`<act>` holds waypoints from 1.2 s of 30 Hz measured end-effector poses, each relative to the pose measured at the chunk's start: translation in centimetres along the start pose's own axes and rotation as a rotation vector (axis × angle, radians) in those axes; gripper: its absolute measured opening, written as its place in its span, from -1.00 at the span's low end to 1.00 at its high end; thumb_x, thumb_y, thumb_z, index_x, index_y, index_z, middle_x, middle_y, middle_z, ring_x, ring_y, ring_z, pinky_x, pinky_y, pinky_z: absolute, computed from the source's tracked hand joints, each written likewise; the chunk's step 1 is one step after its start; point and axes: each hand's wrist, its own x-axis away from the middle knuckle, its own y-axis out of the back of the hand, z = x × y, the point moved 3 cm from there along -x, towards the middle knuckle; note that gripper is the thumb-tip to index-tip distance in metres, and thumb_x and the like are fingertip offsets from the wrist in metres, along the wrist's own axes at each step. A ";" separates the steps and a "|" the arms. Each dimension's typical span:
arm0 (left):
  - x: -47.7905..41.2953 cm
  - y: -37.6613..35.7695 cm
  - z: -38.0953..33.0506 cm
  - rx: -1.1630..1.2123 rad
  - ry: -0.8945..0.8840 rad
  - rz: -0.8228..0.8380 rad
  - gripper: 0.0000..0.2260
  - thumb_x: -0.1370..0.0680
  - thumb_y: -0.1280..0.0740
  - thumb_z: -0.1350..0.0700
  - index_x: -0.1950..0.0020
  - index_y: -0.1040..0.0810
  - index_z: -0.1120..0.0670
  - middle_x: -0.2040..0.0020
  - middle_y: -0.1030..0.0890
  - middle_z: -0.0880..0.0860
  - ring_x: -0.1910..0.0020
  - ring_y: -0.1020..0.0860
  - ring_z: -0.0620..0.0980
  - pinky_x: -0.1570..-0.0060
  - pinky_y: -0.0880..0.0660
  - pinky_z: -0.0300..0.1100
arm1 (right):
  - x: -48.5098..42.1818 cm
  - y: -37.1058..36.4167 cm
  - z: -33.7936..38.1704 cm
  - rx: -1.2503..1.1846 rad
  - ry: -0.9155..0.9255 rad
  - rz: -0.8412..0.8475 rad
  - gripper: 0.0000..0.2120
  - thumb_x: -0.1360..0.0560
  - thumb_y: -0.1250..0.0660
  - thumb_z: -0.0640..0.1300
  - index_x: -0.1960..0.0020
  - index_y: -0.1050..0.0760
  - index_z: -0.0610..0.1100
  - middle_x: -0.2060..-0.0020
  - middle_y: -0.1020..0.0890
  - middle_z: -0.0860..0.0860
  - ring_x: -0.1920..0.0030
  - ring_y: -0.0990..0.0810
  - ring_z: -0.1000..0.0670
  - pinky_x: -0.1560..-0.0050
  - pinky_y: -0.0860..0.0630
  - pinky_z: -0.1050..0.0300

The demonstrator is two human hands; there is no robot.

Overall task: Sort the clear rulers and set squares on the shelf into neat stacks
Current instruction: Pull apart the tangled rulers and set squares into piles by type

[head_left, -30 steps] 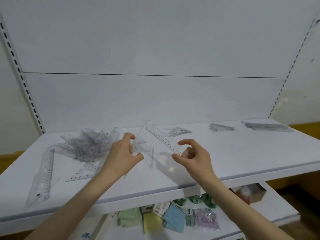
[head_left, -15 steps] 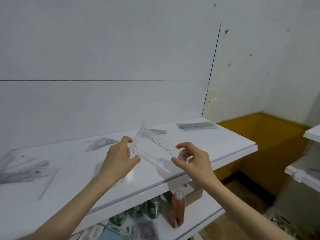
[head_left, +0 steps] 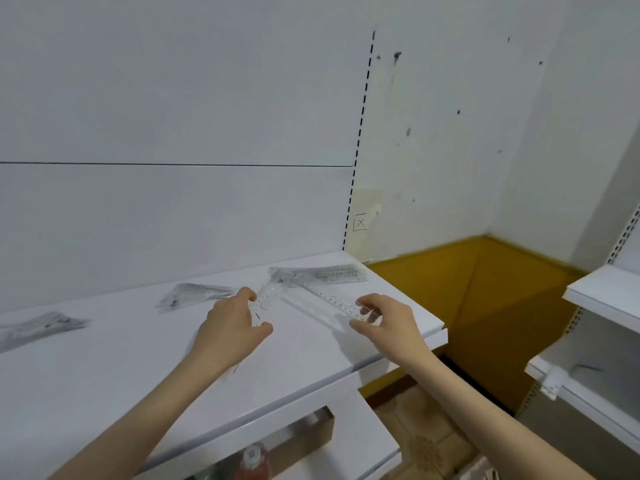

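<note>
I hold a clear ruler (head_left: 313,301) above the right end of the white shelf (head_left: 311,372). My left hand (head_left: 232,329) pinches its left end between thumb and fingers. My right hand (head_left: 388,322) pinches its right end. Just behind the ruler, a stack of clear rulers (head_left: 322,273) lies at the shelf's back right corner. A small stack of clear set squares (head_left: 194,294) lies left of it. Another clear stack (head_left: 38,327) sits at the far left, blurred.
The shelf ends at its right edge (head_left: 440,336), beyond which lies a yellow-brown floor corner. Another white shelf unit (head_left: 602,327) stands at the far right. Below the shelf, a lower shelf carries a bottle with a red-orange body (head_left: 252,462).
My view has swung right along the shelf. Both hands have carried the clear ruler toward the stack of rulers at the back right corner. The loose pile at the left is out of sight.
</note>
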 end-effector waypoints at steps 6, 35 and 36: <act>-4.2 -1.2 1.3 -0.058 0.041 -0.023 -0.65 -0.41 -0.39 0.04 -0.16 -0.44 0.02 0.24 -0.53 -0.03 0.19 -0.52 -0.01 0.22 -0.46 -0.11 | -7.5 -2.0 -3.3 0.016 -0.031 0.046 -0.58 -0.45 -0.45 -0.08 -0.28 -0.52 -0.14 -0.10 -0.61 0.00 -0.02 -0.54 0.07 -0.05 -0.46 0.23; -6.9 -5.1 -0.5 -0.139 -0.163 0.143 -0.67 -0.41 -0.32 -0.12 -0.18 -0.50 -0.18 0.16 -0.51 -0.22 0.21 -0.48 -0.18 0.11 -0.46 -0.23 | -14.5 -4.8 -1.0 0.142 0.657 0.540 -0.64 -0.42 -0.48 0.03 -0.16 -0.59 -0.09 0.08 -0.66 0.09 0.16 -0.52 0.20 0.09 -0.45 0.28; -6.8 -4.6 0.0 -0.155 -0.144 0.128 -0.71 -0.44 -0.35 -0.09 -0.16 -0.49 -0.19 0.15 -0.52 -0.21 0.20 -0.48 -0.18 0.12 -0.45 -0.24 | -14.7 -4.4 -1.6 0.132 0.626 0.527 -0.64 -0.42 -0.48 0.04 -0.16 -0.60 -0.08 0.09 -0.65 0.10 0.17 -0.52 0.21 0.09 -0.45 0.30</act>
